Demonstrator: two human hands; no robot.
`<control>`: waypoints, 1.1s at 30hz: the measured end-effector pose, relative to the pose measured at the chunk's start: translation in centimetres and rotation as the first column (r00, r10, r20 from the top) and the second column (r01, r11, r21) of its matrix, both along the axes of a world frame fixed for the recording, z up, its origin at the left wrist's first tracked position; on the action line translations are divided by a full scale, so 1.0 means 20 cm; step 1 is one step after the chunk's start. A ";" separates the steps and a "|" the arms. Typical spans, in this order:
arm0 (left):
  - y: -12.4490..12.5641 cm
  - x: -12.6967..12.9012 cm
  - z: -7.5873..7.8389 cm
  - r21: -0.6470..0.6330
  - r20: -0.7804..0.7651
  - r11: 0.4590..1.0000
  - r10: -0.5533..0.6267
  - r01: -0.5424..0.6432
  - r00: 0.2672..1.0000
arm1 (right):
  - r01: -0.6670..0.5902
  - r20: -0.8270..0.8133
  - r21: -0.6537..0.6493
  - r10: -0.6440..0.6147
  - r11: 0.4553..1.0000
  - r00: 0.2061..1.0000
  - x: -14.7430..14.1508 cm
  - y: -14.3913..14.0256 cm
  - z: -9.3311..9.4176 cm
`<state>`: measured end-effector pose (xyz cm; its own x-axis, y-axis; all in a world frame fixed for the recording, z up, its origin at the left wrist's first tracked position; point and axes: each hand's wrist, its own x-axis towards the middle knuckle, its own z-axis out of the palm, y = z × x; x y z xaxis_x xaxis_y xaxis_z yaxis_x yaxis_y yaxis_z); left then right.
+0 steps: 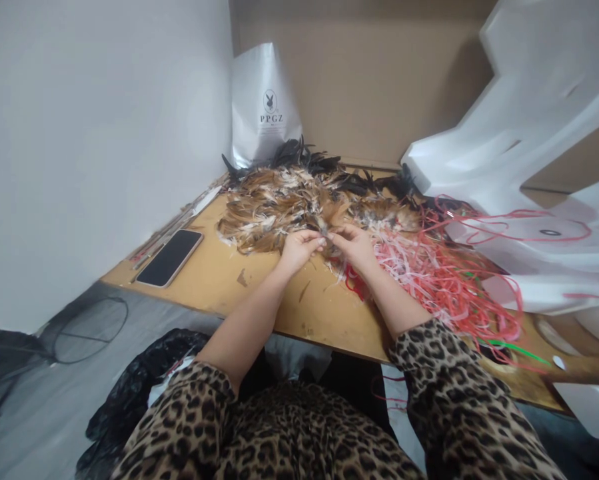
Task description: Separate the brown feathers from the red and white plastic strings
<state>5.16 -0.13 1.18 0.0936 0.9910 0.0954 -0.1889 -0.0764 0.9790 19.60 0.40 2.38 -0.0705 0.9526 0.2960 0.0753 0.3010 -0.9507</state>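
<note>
A wooden table [279, 313] sits in a corner against a pale wall. White foam sheets [529, 133] lean over its right side. A wide heap of brown and black feathers [289, 200] covers the far middle of the table, just beside a tangle of red and pink strips [439, 273] on the right. A silver bag [264, 107] stands behind the feathers. A dark phone [170, 257] lies flat at the left edge. Two forearms in leopard-print sleeves reach in. The left hand [299, 248] and right hand [352, 244] meet fingertip to fingertip at the near edge of the feathers, each pinching what seems to be one small feather; it is too small to tell.
</note>
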 end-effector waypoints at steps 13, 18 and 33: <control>-0.03 -0.02 0.00 -0.102 0.180 0.954 -0.261 0.282 0.948 | -0.249 -0.277 -0.213 0.186 0.945 0.943 0.02 -0.01 0.02; -0.03 -0.03 0.01 -0.139 0.235 0.927 -0.310 0.347 0.921 | -0.257 -0.296 -0.220 0.187 0.941 0.937 0.03 -0.01 0.00; 0.00 -0.01 0.01 0.058 -0.068 0.993 0.108 -0.105 0.992 | -0.051 -0.004 -0.054 0.051 0.997 0.999 0.02 0.01 -0.01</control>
<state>5.06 -0.22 1.46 -0.0037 0.9893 0.1461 -0.1069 -0.1457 0.9835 19.97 0.51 2.27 -0.1187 0.9625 0.2440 0.0582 0.2520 -0.9660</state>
